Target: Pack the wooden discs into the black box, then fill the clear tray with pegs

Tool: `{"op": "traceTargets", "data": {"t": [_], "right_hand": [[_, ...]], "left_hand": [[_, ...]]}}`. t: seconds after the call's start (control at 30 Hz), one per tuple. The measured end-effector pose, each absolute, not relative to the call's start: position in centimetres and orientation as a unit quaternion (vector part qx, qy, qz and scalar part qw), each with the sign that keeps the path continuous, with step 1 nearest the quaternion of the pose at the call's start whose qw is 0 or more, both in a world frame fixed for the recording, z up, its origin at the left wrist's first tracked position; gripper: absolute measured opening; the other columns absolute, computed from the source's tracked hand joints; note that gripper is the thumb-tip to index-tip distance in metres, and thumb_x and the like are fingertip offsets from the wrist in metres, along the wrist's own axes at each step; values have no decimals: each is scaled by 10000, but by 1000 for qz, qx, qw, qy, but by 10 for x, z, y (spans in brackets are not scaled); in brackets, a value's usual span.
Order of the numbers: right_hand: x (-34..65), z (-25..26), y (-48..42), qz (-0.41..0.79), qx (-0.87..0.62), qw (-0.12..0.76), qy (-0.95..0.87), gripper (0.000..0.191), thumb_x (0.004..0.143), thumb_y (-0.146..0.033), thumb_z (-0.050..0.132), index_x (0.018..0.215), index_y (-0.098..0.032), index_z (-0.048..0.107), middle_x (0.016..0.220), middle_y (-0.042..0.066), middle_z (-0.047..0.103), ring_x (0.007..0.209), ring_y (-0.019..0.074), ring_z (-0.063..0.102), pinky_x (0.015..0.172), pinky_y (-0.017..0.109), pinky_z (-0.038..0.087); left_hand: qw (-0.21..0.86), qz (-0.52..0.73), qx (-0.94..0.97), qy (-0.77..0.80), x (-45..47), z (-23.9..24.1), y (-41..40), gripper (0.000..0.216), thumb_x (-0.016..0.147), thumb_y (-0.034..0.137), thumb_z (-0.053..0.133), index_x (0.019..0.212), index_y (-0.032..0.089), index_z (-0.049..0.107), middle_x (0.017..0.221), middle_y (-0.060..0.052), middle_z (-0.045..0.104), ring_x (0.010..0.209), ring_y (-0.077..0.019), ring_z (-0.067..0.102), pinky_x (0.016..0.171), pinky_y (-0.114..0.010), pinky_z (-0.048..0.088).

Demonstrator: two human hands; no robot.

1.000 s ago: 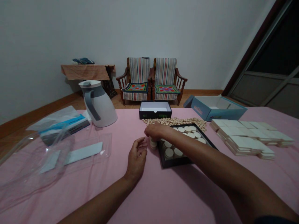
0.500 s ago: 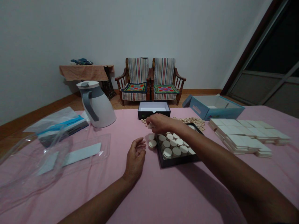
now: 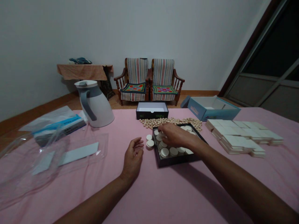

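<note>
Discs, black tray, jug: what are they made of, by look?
Discs: probably bare wood; pale cream, matte faces.
Black tray: likely cardboard, dark low-sheen finish; flat, straight walls. Plastic not ruled out.
Jug: probably plastic, smooth, soft sheen; moulded-looking white body with grey handle.

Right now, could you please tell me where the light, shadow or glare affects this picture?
Head view: the light is dim and soft; head view: a broad shadow falls on the pink tablecloth below the right arm; head view: small glints sit on the clear plastic; head view: the small round pieces look soft, with little fine detail.
</note>
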State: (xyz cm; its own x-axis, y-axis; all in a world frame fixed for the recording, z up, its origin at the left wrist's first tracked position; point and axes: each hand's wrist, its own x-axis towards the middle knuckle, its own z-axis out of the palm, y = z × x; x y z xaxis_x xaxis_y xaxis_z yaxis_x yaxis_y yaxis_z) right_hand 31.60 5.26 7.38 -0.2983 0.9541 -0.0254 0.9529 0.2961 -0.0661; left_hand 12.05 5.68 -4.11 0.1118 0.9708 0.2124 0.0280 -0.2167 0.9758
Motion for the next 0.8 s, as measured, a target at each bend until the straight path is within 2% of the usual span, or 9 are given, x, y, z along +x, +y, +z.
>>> {"op": "traceTargets", "data": {"t": [0.23,0.5,0.7,0.8], "right_hand": [[321,71,53,28,-606,30,-795,152,799,-176,529,922,-152,615,992,117,669,920,217,614,721,261,393],[349,64,45,38,-657,66,-750,270,739,-153,583,1001,-185,636,999,97,658,936,227,604,727,263,387],[352,58,44,65,-654,78,-749,186,734,-151,603,908,-167,668,950,94,656,868,203,610,714,254,388],[349,61,50,45,-649,106,-752,194,760,-185,617,945,-171,673,937,86,658,850,195,603,726,260,388]], "left_hand": [[471,515,578,423,120,-42,57,404,741,177,556,1145,183,539,1078,-82,620,961,-177,610,838,-327,494],[465,507,589,423,120,-43,58,403,750,155,535,1152,181,527,1082,-83,614,958,-175,606,860,-350,492],[469,511,582,425,121,-41,57,389,748,164,542,1136,179,538,1074,-85,619,958,-179,610,833,-335,500],[467,509,584,426,121,-43,58,392,751,171,540,1143,179,534,1078,-83,617,957,-175,608,824,-323,497]]}}
